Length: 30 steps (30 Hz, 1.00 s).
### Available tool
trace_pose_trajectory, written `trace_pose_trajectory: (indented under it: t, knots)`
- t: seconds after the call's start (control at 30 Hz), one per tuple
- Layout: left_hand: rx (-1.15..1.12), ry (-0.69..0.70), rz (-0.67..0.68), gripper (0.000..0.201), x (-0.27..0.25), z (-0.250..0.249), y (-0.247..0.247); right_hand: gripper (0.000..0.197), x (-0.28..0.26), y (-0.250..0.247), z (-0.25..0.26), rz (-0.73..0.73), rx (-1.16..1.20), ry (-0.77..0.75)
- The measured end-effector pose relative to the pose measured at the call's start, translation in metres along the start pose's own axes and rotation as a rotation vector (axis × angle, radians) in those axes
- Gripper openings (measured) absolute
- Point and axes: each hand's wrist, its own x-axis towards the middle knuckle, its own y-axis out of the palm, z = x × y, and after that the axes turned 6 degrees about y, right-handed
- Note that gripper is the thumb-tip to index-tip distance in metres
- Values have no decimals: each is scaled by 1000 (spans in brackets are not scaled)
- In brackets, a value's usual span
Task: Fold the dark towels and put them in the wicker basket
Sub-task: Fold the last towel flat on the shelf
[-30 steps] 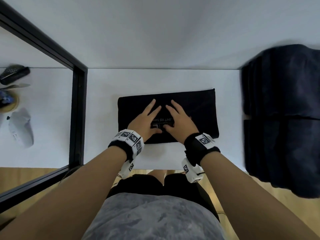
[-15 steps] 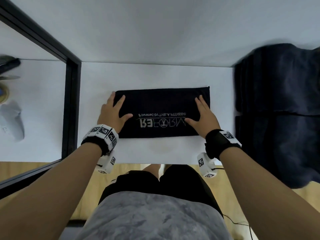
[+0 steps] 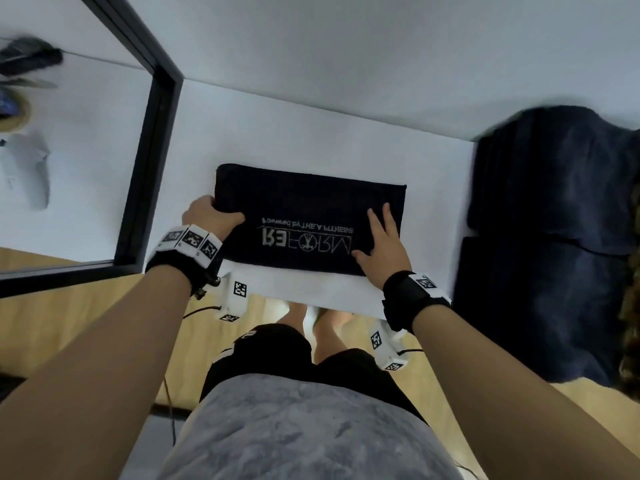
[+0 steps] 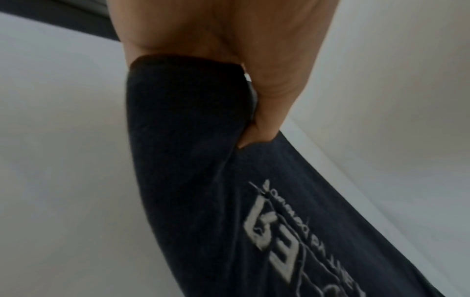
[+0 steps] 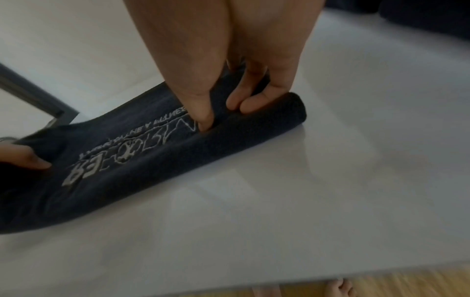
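Note:
A folded dark towel (image 3: 311,202) with white lettering lies flat on the white table (image 3: 294,129), long side facing me. My left hand (image 3: 211,216) grips its left end, thumb on top and fingers tucked under the edge; the left wrist view shows that end of the towel (image 4: 190,180) bunched in my left hand (image 4: 229,50). My right hand (image 3: 381,244) rests on the right end with fingers straight. In the right wrist view my right hand (image 5: 229,80) presses thumb and fingertips into the towel (image 5: 152,170).
A heap of dark blue towels (image 3: 554,220) covers the table's right side, with a brown woven rim (image 3: 632,306) at the frame's edge. A black frame (image 3: 152,168) stands on the left; beyond it lie a white object (image 3: 27,174) and small items. The table's front edge (image 3: 311,296) is near my legs.
Both hands slid from the towel's middle out to its ends. The left hand went from lying flat to curling round the left end. The right hand stays flat.

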Motion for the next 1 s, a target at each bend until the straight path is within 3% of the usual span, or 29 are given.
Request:
trace_pose_trajectory:
  t: [0.1,0.3,0.47,0.6,0.73,0.87,0.93,1.0]
  knots:
    - [-47,78,-76,40,-25,3,-4,83,-4,9,12,55,4,-48]
    - [-166,324,-5,72,-85,-34,16,49,-16,2,51,134,245,-94]
    - [-196,484,51,70,-117,-69,63,42,-26,-5,78,337,758,54]
    - [-259,490,138,47,-125,-72,83,31,-22,-10,75,230,730,101]
    - [-547,375,38,38,-124,-53,76,15,-20,-18,61,172,653,101]
    - [-354,279,-196,18,-107,-36,66,17,-14,-34,48,130,625,66]
    - [-210,228,-206,25,-95,-29,66,19,-9,-42,39,112,618,66]
    - [-167,169,-127,41,-88,-28,70,18,-4,-47,29,112,608,78]
